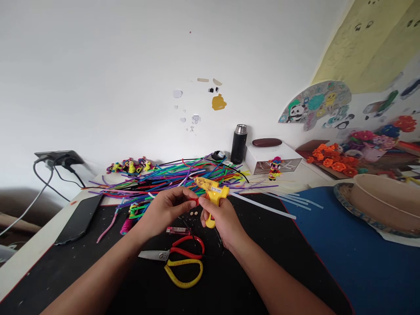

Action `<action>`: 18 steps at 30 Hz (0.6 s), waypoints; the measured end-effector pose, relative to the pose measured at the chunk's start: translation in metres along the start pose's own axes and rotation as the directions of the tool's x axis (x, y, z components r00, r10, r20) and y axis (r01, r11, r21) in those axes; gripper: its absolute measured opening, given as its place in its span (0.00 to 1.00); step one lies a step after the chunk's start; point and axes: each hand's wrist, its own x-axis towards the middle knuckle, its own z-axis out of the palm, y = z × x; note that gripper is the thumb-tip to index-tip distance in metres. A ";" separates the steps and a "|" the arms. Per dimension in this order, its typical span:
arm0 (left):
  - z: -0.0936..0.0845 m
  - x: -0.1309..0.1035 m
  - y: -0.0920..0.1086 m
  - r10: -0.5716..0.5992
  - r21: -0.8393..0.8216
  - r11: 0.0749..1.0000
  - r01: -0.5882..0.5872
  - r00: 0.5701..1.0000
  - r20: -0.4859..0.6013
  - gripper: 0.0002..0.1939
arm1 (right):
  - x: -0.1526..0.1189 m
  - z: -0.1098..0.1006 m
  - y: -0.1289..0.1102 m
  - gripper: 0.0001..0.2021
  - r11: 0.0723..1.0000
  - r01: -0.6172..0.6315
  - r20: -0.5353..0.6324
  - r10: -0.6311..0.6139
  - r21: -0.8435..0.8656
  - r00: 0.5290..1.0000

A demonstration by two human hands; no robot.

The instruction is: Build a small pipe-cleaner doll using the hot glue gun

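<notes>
Head view: yellow glue gun [215, 195] in the right hand [225, 217].

I count one glue gun [213, 192]. On the mat [262, 245] there are one pair of scissors [168, 255], one lighter [177, 230] and two pale beads [196, 213]; near the table's [49, 237] far edge, one flask [239, 147].

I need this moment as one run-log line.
left hand: pinching red piece | right hand: holding yellow glue gun | black mat: scissors
</notes>
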 end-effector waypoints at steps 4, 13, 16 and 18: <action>0.002 -0.001 0.001 0.025 0.045 0.999 -0.024 1.000 -0.017 0.10 | 0.000 0.001 0.000 0.19 1.000 -0.014 -0.010 0.014 -0.014 1.000; 0.005 -0.002 -0.001 0.003 0.106 0.994 0.000 1.000 -0.030 0.12 | 0.002 0.001 0.002 0.18 0.999 -0.023 -0.043 0.022 -0.030 0.999; 0.004 0.000 0.000 -0.044 -0.035 0.998 0.045 0.999 0.021 0.14 | 0.001 0.000 0.002 0.17 0.999 -0.019 -0.024 0.018 -0.035 1.000; 0.003 0.001 0.001 -0.076 -0.120 0.989 0.081 0.996 0.043 0.14 | 0.000 -0.001 0.001 0.21 0.999 -0.012 0.013 0.012 -0.038 1.000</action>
